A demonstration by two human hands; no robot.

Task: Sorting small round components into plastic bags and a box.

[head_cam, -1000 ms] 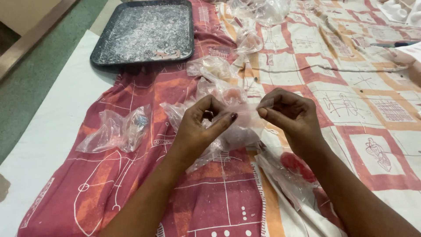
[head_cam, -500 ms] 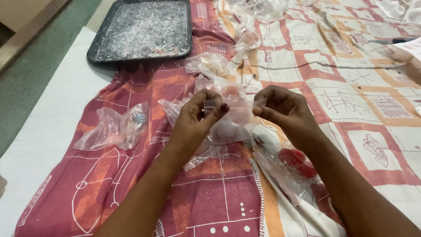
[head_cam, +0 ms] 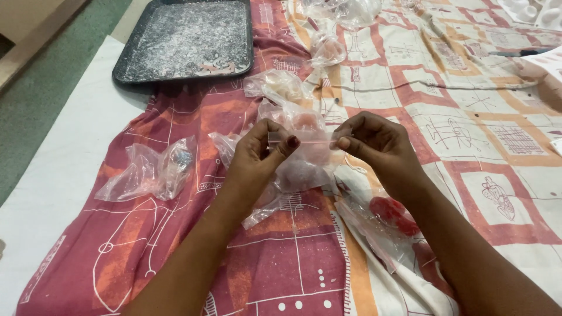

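Fingers of both hands pinched the top strip of a clear zip bag [head_cam: 307, 167]: the left hand [head_cam: 257, 155] pressed thumb and forefinger on one end, the right hand [head_cam: 374, 143] on the other, the strip stretched taut between them. Below the grip the bag hung with a pale pink lump inside. Beyond the grip lay more clear bags [head_cam: 281, 85] and a dark tray [head_cam: 187, 38]; left of it, a crumpled bag [head_cam: 149, 172] rested on the patterned cloth [head_cam: 281, 257].
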